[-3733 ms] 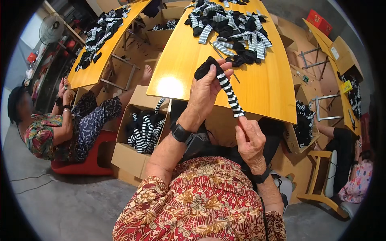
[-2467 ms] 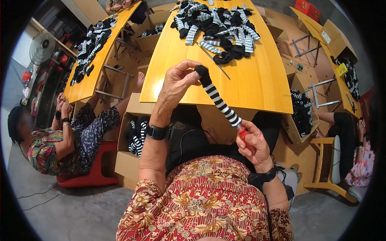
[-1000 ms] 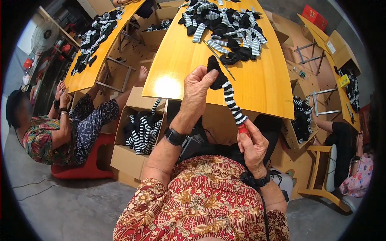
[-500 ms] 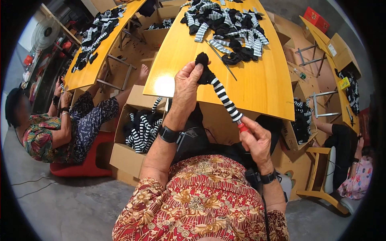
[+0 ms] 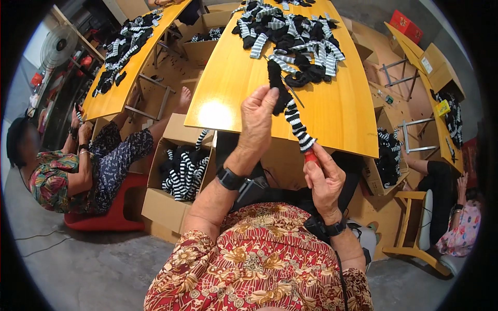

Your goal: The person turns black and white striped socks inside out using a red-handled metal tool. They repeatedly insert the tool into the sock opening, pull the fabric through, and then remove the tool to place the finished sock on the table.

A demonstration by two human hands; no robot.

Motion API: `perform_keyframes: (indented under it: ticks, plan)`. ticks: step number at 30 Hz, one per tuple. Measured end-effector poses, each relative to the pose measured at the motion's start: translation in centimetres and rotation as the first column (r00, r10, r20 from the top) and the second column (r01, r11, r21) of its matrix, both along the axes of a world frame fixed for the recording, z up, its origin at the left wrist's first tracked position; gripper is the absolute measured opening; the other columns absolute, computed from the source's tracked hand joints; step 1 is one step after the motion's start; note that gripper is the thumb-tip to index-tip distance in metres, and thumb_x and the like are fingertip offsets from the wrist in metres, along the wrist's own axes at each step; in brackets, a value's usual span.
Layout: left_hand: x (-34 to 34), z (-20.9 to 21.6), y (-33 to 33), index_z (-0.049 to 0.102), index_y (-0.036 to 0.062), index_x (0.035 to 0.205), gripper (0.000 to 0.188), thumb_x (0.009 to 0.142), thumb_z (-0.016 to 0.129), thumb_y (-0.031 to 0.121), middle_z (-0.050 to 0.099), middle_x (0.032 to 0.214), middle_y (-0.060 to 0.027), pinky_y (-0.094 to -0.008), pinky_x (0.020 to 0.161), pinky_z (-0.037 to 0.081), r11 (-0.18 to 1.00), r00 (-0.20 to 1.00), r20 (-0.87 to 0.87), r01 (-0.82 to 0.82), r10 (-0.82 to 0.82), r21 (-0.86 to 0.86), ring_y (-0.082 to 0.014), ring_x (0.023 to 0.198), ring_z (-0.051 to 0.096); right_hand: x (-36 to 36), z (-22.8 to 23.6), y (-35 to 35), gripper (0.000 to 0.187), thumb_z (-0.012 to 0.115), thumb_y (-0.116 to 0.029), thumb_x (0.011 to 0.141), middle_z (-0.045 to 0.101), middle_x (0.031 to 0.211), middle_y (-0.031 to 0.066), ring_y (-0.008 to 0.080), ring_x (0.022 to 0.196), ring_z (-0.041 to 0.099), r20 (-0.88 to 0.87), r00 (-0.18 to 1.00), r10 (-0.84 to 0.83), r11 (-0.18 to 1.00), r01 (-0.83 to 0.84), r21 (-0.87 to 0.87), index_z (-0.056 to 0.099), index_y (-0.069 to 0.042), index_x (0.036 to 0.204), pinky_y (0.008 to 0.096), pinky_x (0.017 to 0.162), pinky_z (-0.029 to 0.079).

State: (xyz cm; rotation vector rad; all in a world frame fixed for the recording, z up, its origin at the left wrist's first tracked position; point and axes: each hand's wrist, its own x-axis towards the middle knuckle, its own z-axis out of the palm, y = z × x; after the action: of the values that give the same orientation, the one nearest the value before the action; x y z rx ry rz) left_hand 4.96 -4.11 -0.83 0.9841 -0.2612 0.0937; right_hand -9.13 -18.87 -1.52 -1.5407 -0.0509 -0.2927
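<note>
A knitted piece point(image 5: 295, 124) with a black end and a black-and-white striped tube stretches between my hands, over the table's near edge. My left hand point(image 5: 258, 116) pinches it at the black part, thumb on top. My right hand point(image 5: 326, 181) is closed around a red-handled tool point(image 5: 310, 156). The striped tube's open end comes down to that handle, so the tool's shaft is hidden inside the knit. Behind the black part, a thin metal rod point(image 5: 296, 97) lies on the yellow table point(image 5: 337, 114).
Striped and black knitted pieces point(image 5: 290, 36) are heaped at the table's far end. Cardboard boxes of similar pieces stand left point(image 5: 174, 205) and right point(image 5: 386, 187) below. A person point(image 5: 62, 176) sits at the left table point(image 5: 111, 98); another point(image 5: 459, 230) sits at far right.
The knitted piece's striped tube has slid down and bunched toward the red handle, covering the metal shaft that showed. My left hand has moved right and nearer to me.
</note>
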Motion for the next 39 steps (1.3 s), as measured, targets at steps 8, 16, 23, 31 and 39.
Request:
perform_keyframes:
  ticks: [8,16,23,31,39]
  plan:
    - [-0.4,1.7,2.1,0.066,0.0046,0.107,0.023,0.096,0.058,0.024,0.068,0.092,0.0029,-0.0184,0.07,0.045,0.995,0.999,-0.042,-0.023,0.027,0.101,-0.0031,0.077,0.058,1.6,1.4,-1.6,0.034,0.063,0.0,0.084,0.066,0.093,0.0105,0.0157,0.083,0.062,0.173,0.98,0.096,0.942,-0.033,-0.334,0.061,0.002,0.117,0.025,0.076,0.048]
    - [0.8,0.2,2.1,0.066,0.0035,0.094,0.016,0.094,0.062,0.019,0.067,0.089,-0.0003,-0.0209,0.071,0.049,0.991,0.995,-0.048,-0.088,0.084,-0.104,-0.0063,0.074,0.061,-0.3,0.4,-0.2,0.037,0.06,0.003,0.084,0.061,0.085,0.0095,0.0157,0.073,0.057,0.218,0.971,0.095,0.935,-0.013,-0.353,0.059,0.002,0.121,0.0254,0.067,0.046]
    - [0.4,0.1,-1.6,0.062,0.0078,0.093,0.014,0.095,0.059,0.021,0.065,0.084,0.0007,-0.023,0.067,0.049,0.94,0.982,-0.183,-0.094,0.034,-0.328,-0.0073,0.074,0.06,1.4,-1.2,1.9,0.035,0.057,0.004,0.087,0.058,0.084,0.0111,0.0175,0.073,0.055,0.291,0.957,-0.02,0.939,0.118,-0.323,0.057,0.005,0.122,0.0278,0.067,0.046]
    - [0.9,-1.3,-0.4,0.064,0.007,0.088,0.015,0.092,0.065,0.022,0.063,0.078,0.0034,-0.0181,0.063,0.043,0.993,0.96,-0.266,-0.11,0.093,-0.05,-0.0028,0.068,0.055,2.4,-1.6,0.3,0.034,0.062,-0.004,0.088,0.066,0.102,0.0131,0.0172,0.09,0.063,0.06,0.998,-0.015,0.968,0.029,-0.248,0.059,0.004,0.122,0.0269,0.081,0.049]
    - [2.0,0.5,3.5,0.065,0.0094,0.102,0.016,0.091,0.066,0.021,0.066,0.093,0.0021,-0.0252,0.077,0.049,0.988,0.957,-0.246,0.155,-0.152,-0.006,-0.0069,0.085,0.062,1.4,0.0,-3.9,0.036,0.062,-0.004,0.087,0.063,0.09,0.0024,0.0052,0.073,0.054,-0.12,0.989,0.084,0.991,-0.095,-0.089,0.06,0.002,0.122,0.0193,0.065,0.045]
